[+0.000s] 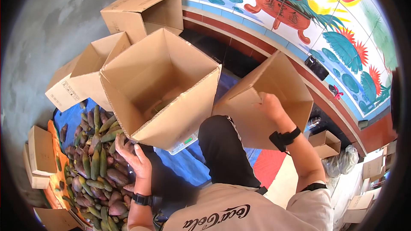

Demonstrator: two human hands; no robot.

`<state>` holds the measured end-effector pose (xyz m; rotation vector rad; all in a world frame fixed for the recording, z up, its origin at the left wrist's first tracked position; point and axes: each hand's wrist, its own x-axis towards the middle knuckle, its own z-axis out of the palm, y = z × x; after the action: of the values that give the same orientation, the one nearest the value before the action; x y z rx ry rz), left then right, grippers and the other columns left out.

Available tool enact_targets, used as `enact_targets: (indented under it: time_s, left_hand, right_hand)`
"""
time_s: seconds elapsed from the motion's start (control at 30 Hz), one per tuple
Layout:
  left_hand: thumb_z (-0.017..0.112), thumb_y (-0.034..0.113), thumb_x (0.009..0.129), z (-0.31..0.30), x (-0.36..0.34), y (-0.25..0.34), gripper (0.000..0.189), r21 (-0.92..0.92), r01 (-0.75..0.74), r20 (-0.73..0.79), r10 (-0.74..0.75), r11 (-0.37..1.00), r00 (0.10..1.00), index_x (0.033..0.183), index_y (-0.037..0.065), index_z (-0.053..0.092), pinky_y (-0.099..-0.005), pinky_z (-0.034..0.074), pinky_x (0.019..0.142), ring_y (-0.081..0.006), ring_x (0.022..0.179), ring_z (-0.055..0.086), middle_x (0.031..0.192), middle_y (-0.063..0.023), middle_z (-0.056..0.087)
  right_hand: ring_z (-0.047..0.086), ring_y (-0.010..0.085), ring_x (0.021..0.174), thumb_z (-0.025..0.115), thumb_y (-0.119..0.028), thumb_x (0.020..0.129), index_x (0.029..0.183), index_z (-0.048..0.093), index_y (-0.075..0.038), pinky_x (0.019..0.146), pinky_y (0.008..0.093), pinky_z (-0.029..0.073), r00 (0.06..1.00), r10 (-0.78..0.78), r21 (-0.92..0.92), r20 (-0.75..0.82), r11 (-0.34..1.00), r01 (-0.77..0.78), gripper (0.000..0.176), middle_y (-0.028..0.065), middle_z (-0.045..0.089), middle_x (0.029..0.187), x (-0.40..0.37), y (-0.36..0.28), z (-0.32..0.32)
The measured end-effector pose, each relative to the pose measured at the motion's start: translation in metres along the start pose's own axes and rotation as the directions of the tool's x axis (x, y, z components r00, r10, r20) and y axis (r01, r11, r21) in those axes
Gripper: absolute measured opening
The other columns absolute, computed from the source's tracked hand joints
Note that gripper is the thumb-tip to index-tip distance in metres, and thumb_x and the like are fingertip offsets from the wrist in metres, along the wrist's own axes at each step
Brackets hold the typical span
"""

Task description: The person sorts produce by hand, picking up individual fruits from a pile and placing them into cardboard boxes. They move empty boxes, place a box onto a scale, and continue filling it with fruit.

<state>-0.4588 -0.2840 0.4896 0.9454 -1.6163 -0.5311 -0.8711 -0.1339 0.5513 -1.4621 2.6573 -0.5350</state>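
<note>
My right hand [272,108] is closed at the near rim of an open cardboard box [284,81] on the right, its fingers curled over the edge. My left hand [135,156] has its fingers apart, beside the lower left corner of the middle cardboard box [180,119] and over the vegetable pile. That middle box stands open on a scale [184,143] with a lit green display. A few vegetables [165,100] lie in its shadowed bottom. The pile mixes long green cucumber-like vegetables [103,162] with purplish-brown tubers [117,176].
Two more open cartons [124,15] [85,64] stand at the back left. Blue sheeting [188,169] covers the floor under the scale. Smaller boxes [42,152] are at the far left, another carton [324,144] at the right. A painted tile wall [282,8] bounds the back.
</note>
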Motion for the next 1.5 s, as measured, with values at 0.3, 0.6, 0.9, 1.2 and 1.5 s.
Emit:
enact_targets:
  time_s: [0.3, 0.6, 0.9, 1.2, 1.5]
  left_hand:
    - [0.043, 0.028, 0.095, 0.002, 0.002, -0.001, 0.061, -0.044, 0.022, 0.054, -0.020, 0.999, 0.998, 0.142, -0.003, 0.017, -0.0437, 0.036, 0.099, -0.0347, 0.126, 0.036, 0.140, -0.0214, 0.025]
    - [0.045, 0.022, 0.093, 0.002, 0.000, -0.005, 0.058, 0.197, -0.062, 0.033, 0.057, 0.978, 0.998, 0.140, -0.002, 0.022, -0.0385, 0.038, 0.096, -0.0308, 0.121, 0.039, 0.135, -0.0195, 0.033]
    - [0.054, 0.025, 0.087, 0.007, 0.002, 0.003, 0.061, 0.140, -0.017, 0.008, 0.016, 0.990, 1.000, 0.134, -0.006, 0.030, -0.0487, 0.026, 0.106, -0.0431, 0.125, 0.033, 0.133, -0.0277, 0.033]
    - [0.059, 0.021, 0.083, 0.012, 0.005, 0.005, 0.066, 0.205, -0.050, 0.030, 0.044, 0.977, 0.999, 0.136, -0.004, 0.029, -0.0475, 0.033, 0.102, -0.0455, 0.120, 0.038, 0.131, -0.0287, 0.035]
    - [0.055, 0.028, 0.086, 0.009, 0.006, 0.009, 0.065, 0.145, -0.046, 0.052, 0.038, 0.988, 0.998, 0.137, -0.002, 0.029, -0.0463, 0.031, 0.104, -0.0435, 0.122, 0.037, 0.131, -0.0272, 0.036]
  right_hand:
    - [0.062, 0.0406, 0.081, 0.062, -0.026, 0.075, 0.092, 0.064, 0.000, 0.074, 0.0461, 0.049, 0.988, -0.028, -0.060, 0.154, 0.998, 0.037, 0.030, 0.0247, 0.063, 0.082, -0.034, 0.030, 0.019]
    - [0.062, 0.0394, 0.080, 0.064, -0.011, 0.071, 0.089, 0.065, 0.000, 0.068, 0.0420, 0.049, 0.995, -0.080, 0.209, -0.055, 0.974, 0.089, 0.021, 0.0222, 0.063, 0.081, -0.067, 0.034, -0.018]
    - [0.060, 0.0153, 0.075, 0.058, 0.003, 0.070, 0.097, 0.061, 0.007, 0.071, 0.0298, 0.047, 0.959, 0.147, 0.381, -0.243, 0.924, -0.045, 0.027, 0.0124, 0.064, 0.078, -0.137, -0.005, -0.119]
    - [0.055, 0.0104, 0.089, 0.060, -0.011, 0.087, 0.118, 0.053, 0.004, 0.079, 0.0242, 0.042, 0.877, 0.107, 0.508, -0.469, 0.845, 0.169, 0.035, 0.0055, 0.061, 0.100, -0.203, -0.012, -0.218]
    - [0.056, 0.0127, 0.096, 0.060, -0.020, 0.091, 0.121, 0.052, 0.002, 0.084, 0.0254, 0.043, 0.666, 0.111, 0.422, -0.738, 0.845, 0.327, 0.038, 0.0079, 0.061, 0.107, -0.136, -0.012, -0.254]
